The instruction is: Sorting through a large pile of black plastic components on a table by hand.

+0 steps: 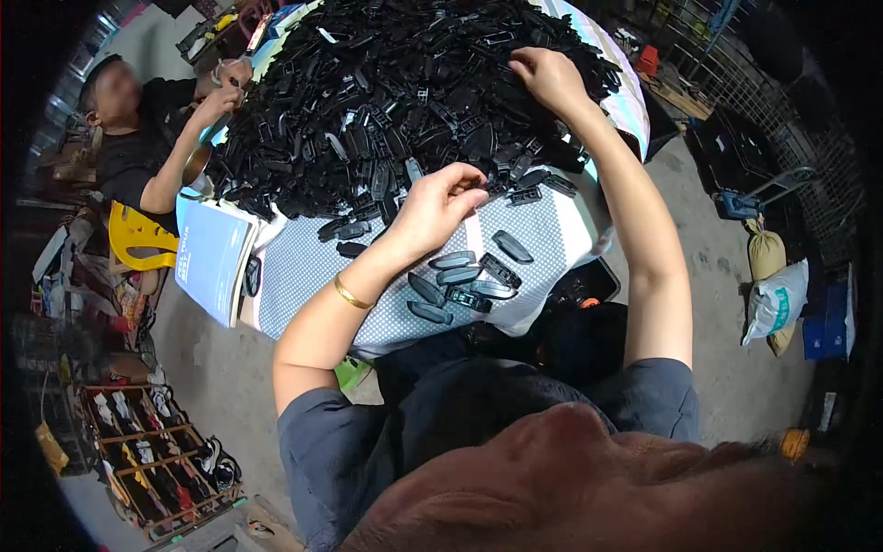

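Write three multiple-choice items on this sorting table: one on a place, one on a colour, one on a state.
1. Where does the right hand rest?
A. on the big pile of black plastic pieces
B. on the blue booklet
C. on the floor

2. What colour is the bangle on the left wrist?
A. red
B. gold
C. white

3. How is the left hand?
A. flat and open
B. fingers pinched together over a dark piece at the pile's edge
C. out of view

Answers: 1 A, the hand lies on top of the heap at its far side. 2 B, the band shines gold. 3 B, the fingertips close together above the small row of pieces on the dotted cloth.
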The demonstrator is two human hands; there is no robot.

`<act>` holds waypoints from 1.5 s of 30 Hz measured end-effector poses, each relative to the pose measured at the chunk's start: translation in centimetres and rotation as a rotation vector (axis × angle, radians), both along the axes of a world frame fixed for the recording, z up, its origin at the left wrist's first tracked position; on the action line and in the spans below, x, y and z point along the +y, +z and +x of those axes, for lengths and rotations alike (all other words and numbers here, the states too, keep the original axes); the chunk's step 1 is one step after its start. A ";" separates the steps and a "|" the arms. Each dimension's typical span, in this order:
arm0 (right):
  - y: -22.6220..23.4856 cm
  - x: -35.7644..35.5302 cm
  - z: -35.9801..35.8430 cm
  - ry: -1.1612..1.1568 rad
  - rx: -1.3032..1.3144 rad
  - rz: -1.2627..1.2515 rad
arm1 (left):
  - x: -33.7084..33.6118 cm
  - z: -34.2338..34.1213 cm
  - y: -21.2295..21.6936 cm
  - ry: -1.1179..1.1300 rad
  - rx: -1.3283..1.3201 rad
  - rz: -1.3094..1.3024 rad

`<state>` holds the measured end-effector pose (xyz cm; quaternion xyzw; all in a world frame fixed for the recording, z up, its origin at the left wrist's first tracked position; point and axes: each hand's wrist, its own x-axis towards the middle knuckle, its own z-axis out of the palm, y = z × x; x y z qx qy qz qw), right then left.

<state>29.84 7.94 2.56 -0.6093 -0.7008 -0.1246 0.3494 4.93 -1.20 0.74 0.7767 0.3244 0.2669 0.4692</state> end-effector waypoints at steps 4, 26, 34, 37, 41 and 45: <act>0.4 3.4 -1.4 -0.031 -0.097 0.066 | 1.1 -0.1 -1.4 -0.037 -0.244 -0.381; -1.0 -14.0 -7.6 0.560 0.698 -0.256 | -0.1 -0.2 0.3 0.024 0.060 0.265; -2.2 -15.1 -7.4 0.475 0.721 -0.242 | 0.1 0.1 -0.3 0.055 -0.508 -0.499; -2.3 -15.2 -7.5 0.475 0.663 -0.191 | 0.2 -0.1 -0.4 0.062 -0.531 -0.511; -2.8 -15.3 -7.7 0.462 0.581 -0.068 | -0.1 -0.1 -0.1 0.107 -0.431 -0.290; -3.3 -15.1 -8.1 0.426 0.463 0.088 | -0.3 -0.2 -0.1 0.139 -0.397 -0.181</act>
